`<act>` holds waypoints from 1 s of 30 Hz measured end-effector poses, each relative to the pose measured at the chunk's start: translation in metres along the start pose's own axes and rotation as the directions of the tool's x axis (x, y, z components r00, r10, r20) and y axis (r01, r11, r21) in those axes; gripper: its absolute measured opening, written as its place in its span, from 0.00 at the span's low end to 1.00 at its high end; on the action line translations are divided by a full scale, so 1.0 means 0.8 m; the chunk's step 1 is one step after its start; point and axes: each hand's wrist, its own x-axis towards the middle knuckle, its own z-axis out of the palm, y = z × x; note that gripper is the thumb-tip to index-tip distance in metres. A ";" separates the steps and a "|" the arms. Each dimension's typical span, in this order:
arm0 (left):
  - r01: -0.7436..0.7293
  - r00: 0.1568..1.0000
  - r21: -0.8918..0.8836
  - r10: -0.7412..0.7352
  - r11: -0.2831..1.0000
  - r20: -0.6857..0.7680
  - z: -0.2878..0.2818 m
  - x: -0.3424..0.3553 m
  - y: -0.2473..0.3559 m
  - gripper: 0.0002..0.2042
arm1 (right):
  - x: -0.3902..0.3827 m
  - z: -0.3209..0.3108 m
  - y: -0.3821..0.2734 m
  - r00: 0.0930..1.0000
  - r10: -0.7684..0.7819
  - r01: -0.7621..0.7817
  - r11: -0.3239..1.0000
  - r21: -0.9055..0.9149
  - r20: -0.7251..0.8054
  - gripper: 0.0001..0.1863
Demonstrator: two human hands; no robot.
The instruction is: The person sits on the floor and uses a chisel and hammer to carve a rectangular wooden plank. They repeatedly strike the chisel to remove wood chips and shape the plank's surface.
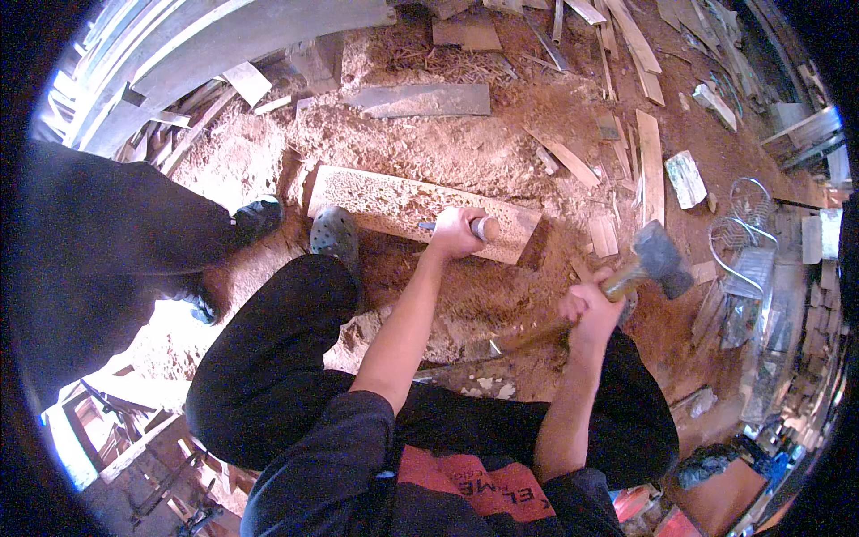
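Note:
A pale wooden board (385, 192) with a pattern of carved marks lies on the ground in front of me. My left hand (457, 234) is closed around the wooden handle of a chisel (488, 229), and a bit of its dark blade shows left of my fingers, over the board. In my right hand (592, 309) is a hammer (660, 258) with a dark blocky head and a wooden handle. The hammer is raised to the right of the board, apart from the chisel. My foot in a grey clog (335, 234) is by the board's left end.
Another person's dark-clad leg (125, 224) is close on the left. Wood offcuts (651, 166) and a grey plank (420, 100) lie on the sawdust-strewn ground. To the right are a white block (685, 179) and a wire frame (747, 228). Stacked boards (197, 54) rise at upper left.

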 end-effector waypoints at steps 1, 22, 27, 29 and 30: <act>-0.004 1.000 0.000 0.004 1.000 0.001 0.002 0.001 0.001 0.16 | 0.003 0.009 0.017 0.996 0.015 -0.022 0.996 -0.086 -0.082 0.09; 0.004 0.991 0.026 -0.001 1.000 -0.134 0.010 -0.003 0.012 0.21 | 0.048 -0.048 0.217 0.908 0.392 -0.322 0.437 -0.840 -0.145 0.10; -0.042 0.983 0.076 0.055 0.996 -0.175 0.010 0.000 0.017 0.19 | 0.058 -0.071 0.261 0.920 0.364 -0.317 0.463 -0.828 -0.148 0.08; -0.037 0.979 0.062 0.049 0.997 -0.198 0.012 0.002 0.024 0.17 | 0.058 -0.078 0.279 0.883 0.446 -0.407 0.570 -0.714 -0.147 0.06; -0.030 0.976 0.056 0.042 0.998 -0.216 0.014 0.002 0.023 0.16 | 0.057 -0.076 0.282 0.863 0.487 -0.448 0.613 -0.651 -0.135 0.05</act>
